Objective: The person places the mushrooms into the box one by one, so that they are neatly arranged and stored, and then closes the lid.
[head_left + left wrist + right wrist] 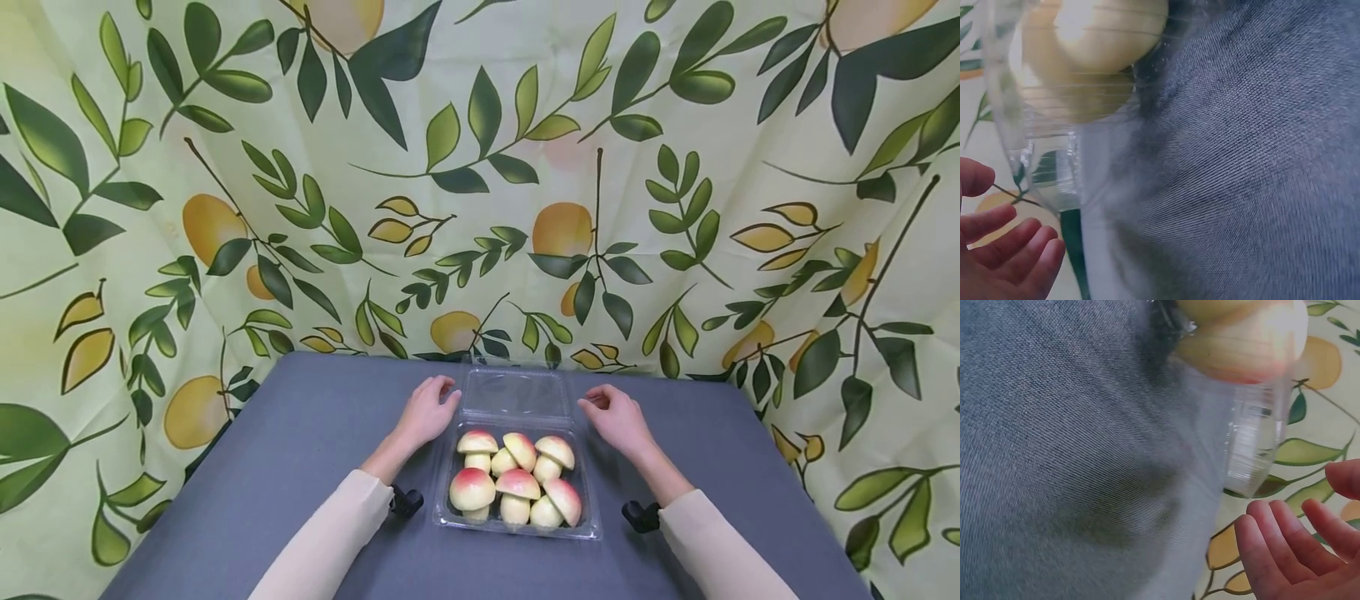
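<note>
A clear plastic clamshell box [525,530] lies on the table with its lid [516,393] folded back flat behind it. Inside sit several mushroom-shaped pieces, pale with reddish caps, such as the front middle mushroom [517,483]. Just left of the lid is my left hand [426,412], fingers loosely bent. My right hand [618,421] mirrors it on the lid's right side. Both wrist views show nothing held: the left fingers [1025,247] and the right fingers [1282,540] stand a little apart from the clear plastic.
A grey-blue cloth covers the table [330,467]. Behind it and at both sides hangs a curtain [480,208] printed with leaves and orange fruit. Black wrist mounts show at the left cuff [407,502] and the right cuff [641,517].
</note>
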Tool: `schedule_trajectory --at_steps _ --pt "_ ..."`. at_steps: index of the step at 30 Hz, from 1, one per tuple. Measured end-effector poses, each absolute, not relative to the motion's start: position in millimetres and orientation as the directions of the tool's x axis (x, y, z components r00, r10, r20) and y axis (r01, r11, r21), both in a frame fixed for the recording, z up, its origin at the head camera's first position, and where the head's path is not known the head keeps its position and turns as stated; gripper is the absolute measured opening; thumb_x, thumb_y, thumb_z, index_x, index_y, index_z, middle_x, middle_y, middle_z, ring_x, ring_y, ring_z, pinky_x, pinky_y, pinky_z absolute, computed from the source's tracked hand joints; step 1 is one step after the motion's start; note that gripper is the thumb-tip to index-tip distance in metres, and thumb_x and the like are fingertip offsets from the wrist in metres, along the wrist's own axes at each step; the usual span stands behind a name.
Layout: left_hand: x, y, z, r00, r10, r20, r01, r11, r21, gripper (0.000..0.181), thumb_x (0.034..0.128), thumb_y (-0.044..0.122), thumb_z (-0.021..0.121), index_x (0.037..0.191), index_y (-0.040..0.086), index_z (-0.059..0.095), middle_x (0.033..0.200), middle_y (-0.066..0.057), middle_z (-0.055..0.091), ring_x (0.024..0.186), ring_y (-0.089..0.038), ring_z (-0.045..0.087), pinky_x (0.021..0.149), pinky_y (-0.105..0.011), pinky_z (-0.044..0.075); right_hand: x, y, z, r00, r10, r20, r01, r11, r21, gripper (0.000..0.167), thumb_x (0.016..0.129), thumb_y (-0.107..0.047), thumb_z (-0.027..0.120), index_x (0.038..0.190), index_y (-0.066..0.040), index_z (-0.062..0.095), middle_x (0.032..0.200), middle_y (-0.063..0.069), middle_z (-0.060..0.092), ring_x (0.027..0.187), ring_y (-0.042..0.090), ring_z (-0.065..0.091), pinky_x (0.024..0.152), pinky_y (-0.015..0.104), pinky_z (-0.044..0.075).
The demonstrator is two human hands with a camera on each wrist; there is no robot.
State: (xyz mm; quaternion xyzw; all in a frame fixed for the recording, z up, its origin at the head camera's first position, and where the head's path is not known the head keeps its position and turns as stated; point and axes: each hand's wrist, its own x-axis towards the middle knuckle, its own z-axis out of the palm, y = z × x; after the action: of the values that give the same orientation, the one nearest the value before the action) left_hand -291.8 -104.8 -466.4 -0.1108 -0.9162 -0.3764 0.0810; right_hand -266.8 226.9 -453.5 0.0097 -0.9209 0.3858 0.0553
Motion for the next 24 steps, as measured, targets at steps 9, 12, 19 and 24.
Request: schedule_trajectory --at_steps 9,12,19,24 --pt "-303 -103 -484 -0.988 0.069 0.142 0.152 0.646 0.748 0.033 0.1028 0.021 0.059 0.122 -0.006 0.064 0.112 -0.018 0.066 0.104 -0.033 0.063 0.090 -0.049 0.052 -279 225 -472 -0.998 0.035 0.059 -0.019 0.684 -0.729 0.041 0.100 -0.027 0.062 0.124 0.006 0.062 0.107 0.020 0.067 0.094 0.032 0.064 0.080 0.048 0.052" --pt "-304 -105 -489 -0.991 0.053 0.126 0.131 0.628 0.767 0.031 0.1026 0.021 0.058 0.119 -0.005 0.066 0.110 -0.017 0.068 0.103 -0.032 0.064 0.089 -0.049 0.052 -282 224 -479 -0.998 0.043 0.043 -0.003 0.676 -0.737 0.041 0.100 -0.027 0.063 0.123 0.007 0.063 0.104 0.017 0.068 0.089 0.028 0.064 0.077 0.044 0.052" --pt "-305 -104 -493 -0.992 0.047 0.118 0.124 0.581 0.805 0.026 0.1030 0.020 0.058 0.112 0.000 0.070 0.105 -0.012 0.070 0.099 -0.027 0.064 0.089 -0.047 0.051 -282 217 -484 -0.999 0.043 0.017 0.013 0.607 -0.794 0.039 0.100 -0.023 0.063 0.121 0.010 0.063 0.093 0.012 0.069 0.079 0.020 0.065 0.067 0.036 0.053" --pt "-306 -103 -492 -0.990 0.056 0.133 0.141 0.555 0.820 0.025 0.1025 0.018 0.058 0.112 -0.001 0.071 0.103 -0.012 0.070 0.096 -0.026 0.065 0.087 -0.046 0.052 -281 217 -484 -0.998 0.064 0.015 0.024 0.559 -0.829 0.038 0.099 -0.020 0.064 0.121 0.011 0.063 0.094 0.015 0.070 0.079 0.021 0.067 0.068 0.035 0.056"
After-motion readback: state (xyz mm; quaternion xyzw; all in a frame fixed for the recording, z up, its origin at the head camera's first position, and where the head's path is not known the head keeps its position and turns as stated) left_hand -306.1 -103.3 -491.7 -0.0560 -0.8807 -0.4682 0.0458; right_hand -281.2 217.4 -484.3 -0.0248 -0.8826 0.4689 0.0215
